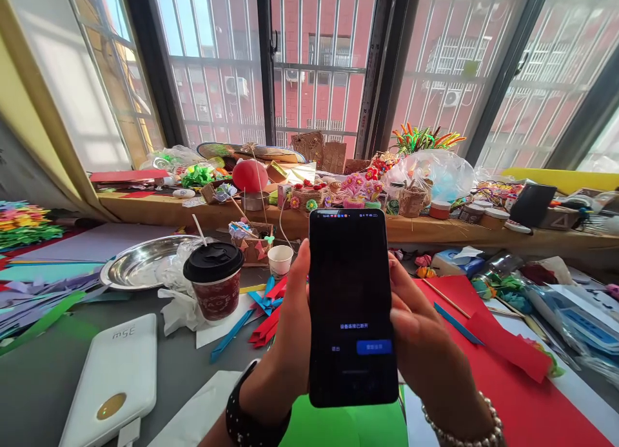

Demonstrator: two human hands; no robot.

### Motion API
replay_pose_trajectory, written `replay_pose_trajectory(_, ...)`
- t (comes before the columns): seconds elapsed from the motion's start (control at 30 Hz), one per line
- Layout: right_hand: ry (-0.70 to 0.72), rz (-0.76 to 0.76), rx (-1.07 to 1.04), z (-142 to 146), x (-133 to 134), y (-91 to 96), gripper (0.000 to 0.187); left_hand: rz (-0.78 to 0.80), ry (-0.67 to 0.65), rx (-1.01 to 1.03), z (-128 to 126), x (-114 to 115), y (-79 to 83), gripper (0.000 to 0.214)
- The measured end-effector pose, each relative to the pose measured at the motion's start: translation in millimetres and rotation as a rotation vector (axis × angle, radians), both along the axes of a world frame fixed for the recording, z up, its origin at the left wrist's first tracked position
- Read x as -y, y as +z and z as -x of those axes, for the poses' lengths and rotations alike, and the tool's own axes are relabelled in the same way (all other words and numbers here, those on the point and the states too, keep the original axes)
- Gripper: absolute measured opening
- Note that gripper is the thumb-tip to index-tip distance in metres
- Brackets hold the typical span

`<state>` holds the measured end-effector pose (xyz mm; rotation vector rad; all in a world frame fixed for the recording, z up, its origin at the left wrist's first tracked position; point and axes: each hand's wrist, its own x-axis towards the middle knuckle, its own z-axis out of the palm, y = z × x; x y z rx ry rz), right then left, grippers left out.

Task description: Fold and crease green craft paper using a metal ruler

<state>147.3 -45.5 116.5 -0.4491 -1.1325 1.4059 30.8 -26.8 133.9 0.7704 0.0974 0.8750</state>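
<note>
A black smartphone [351, 286] is held upright above the table, its dark screen showing a line of text and a blue button near the bottom. My left hand [290, 324] grips its left edge, a dark dotted band on the wrist. Around the right edge, my right hand [425, 331] is closed, with a beaded bracelet on that wrist. Part of the fingers of both hands is hidden behind the phone. Green paper [338, 424] lies beneath it, and red paper [507, 357] spreads out to the right.
A lidded coffee cup [215, 292] with a straw stands left, near a small paper cup [280, 261] and a metal tray [130, 269]. A white power bank [116, 369] with a plugged cable lies front left. Crafts crowd the window ledge [203, 216] behind.
</note>
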Motion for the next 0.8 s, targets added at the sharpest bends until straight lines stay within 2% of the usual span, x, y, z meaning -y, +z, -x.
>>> replay_pose_trajectory(0.07, 0.056, -0.022, 0.098, -4.6, 2.8, -0.9, 0.064, -0.031, -0.011, -0.028, 2.8, 0.4, 2.6, 0.075)
replay_pose_trajectory(0.13, 0.033, 0.002, 0.171, -6.7, 5.1, -1.6, 0.076, -0.051, -0.015, -0.031, 4.9, 0.6, 3.6, 0.078)
replay_pose_trajectory(0.23, -0.024, 0.035, 0.225, -6.6, 6.7, -2.0, 0.078, -0.051, -0.006, -0.013, 5.5, 0.2, 2.4, 0.077)
replay_pose_trajectory(0.33, 0.011, 0.032, 0.191, -7.0, 6.5, -1.9, 0.079, -0.047, -0.016, -0.001, 4.2, -0.4, 1.5, 0.076)
replay_pose_trajectory(0.43, 0.056, 0.031, 0.152, -8.2, 5.4, -1.8, 0.074, -0.056, -0.046, 0.013, 3.1, -0.1, 2.3, 0.076)
replay_pose_trajectory(0.67, 0.019, 0.038, 0.096, -6.7, 2.3, 2.4, 0.039, -0.009, 0.004, 0.033, 2.7, 3.9, -1.1, 0.064)
replay_pose_trajectory(0.8, 0.009, 0.029, 0.084, -6.7, 3.7, 7.7, 0.032, 0.027, 0.008, 0.037, 0.1, 5.4, -2.7, 0.06)
